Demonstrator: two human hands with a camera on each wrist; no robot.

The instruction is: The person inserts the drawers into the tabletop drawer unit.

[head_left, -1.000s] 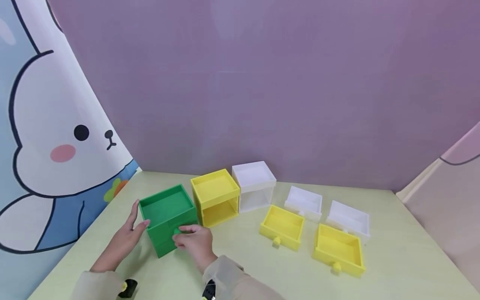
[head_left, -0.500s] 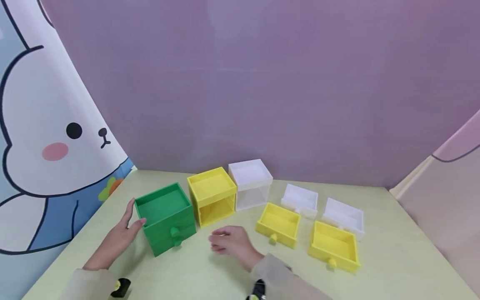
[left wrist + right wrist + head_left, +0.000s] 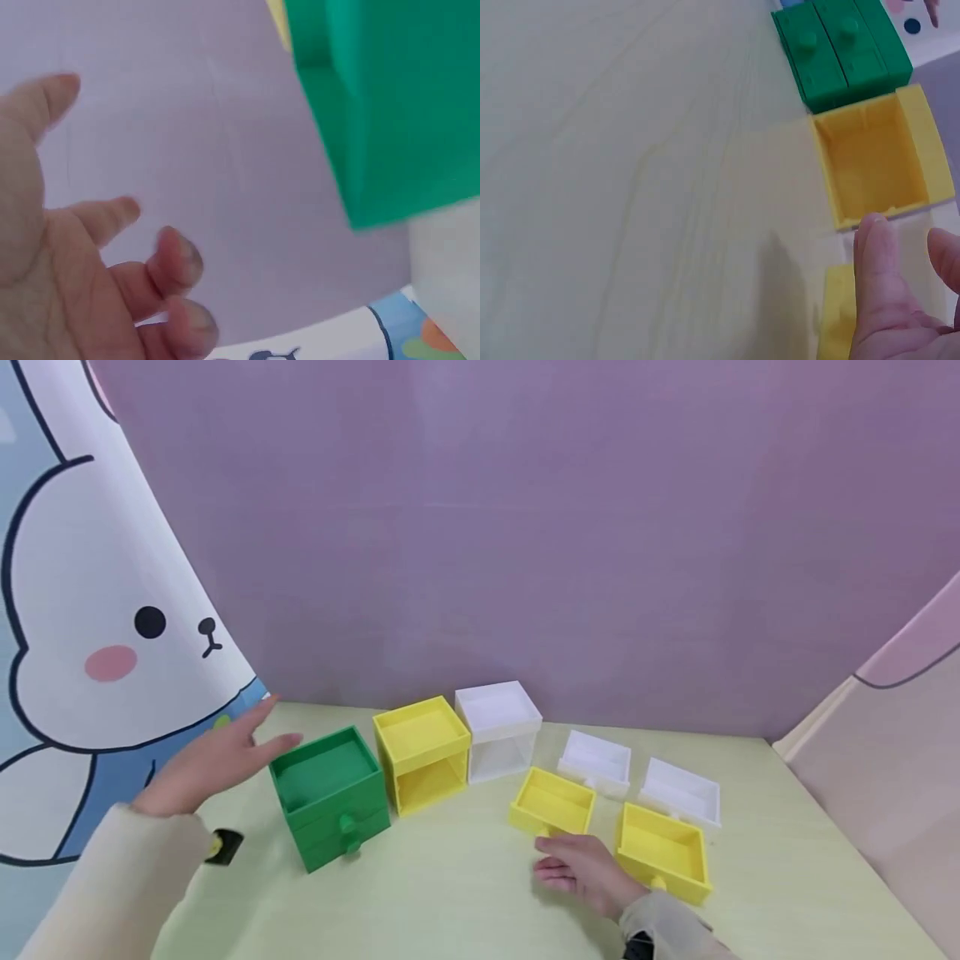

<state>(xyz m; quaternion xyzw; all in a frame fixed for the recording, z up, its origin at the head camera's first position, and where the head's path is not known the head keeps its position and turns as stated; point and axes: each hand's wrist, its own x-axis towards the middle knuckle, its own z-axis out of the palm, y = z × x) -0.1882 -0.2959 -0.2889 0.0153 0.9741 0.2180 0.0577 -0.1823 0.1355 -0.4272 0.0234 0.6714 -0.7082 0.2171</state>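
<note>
Left hand: the left hand (image 3: 206, 766) has its fingers loosely extended and grips nothing. Half a second ago it was against the side of the green box (image 3: 330, 802); now it is lifted up and to the left, and the left wrist view shows a gap between them.
Right hand: the right hand (image 3: 585, 870) has moved from the bare table (image 3: 450, 893) to the front of the left yellow drawer (image 3: 552, 802). Thumb and forefinger stand apart with nothing between them.
Green box: it stands at the left on the table, in the same place as before, beside the yellow case (image 3: 422, 732); the white case (image 3: 498, 706) is behind on the right.
Loose drawers: the right yellow drawer (image 3: 663, 847) lies beside the right hand; the left white drawer (image 3: 596, 760) and right white drawer (image 3: 681, 792) lie behind the yellow ones.
Hidden: the fingers partly cover the knob of the left yellow drawer, so I cannot tell whether they touch it. The left wrist view is blurred and cuts the green box at its edge.
Only by wrist: the right wrist view shows two green knobs (image 3: 805, 41) separately; the left wrist view shows the left palm.
</note>
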